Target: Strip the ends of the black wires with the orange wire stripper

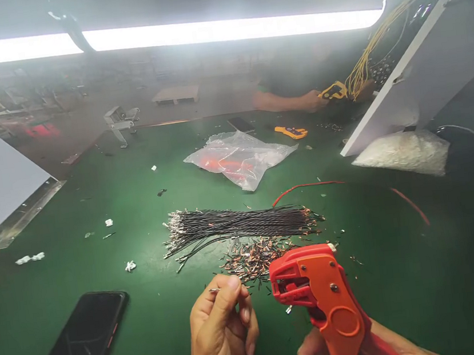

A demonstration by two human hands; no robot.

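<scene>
Between the thumb and fingertips of my left hand (219, 332) is a thin wire (213, 290); a metallic end shows left of the fingers, and most of it is hidden. My right hand (313, 348) grips an orange-and-red wire stripper (337, 309) by its handles. Its jaws face left toward the wire, apart from it, and look open with nothing between them. Beyond both hands lies a bundle of black wires (238, 223), with silvery terminals on the left and bare copper ends on the right. A heap of cut wire scraps (251, 259) sits just in front of the bundle.
A black phone (76, 347) lies at left front. Behind the bundle are a clear plastic bag (241, 157) with red contents, a red wire (302, 185) and a yellow tool (292, 131). Across the table, another person's hand (314, 100) holds a yellow tool near yellow wires (360, 70).
</scene>
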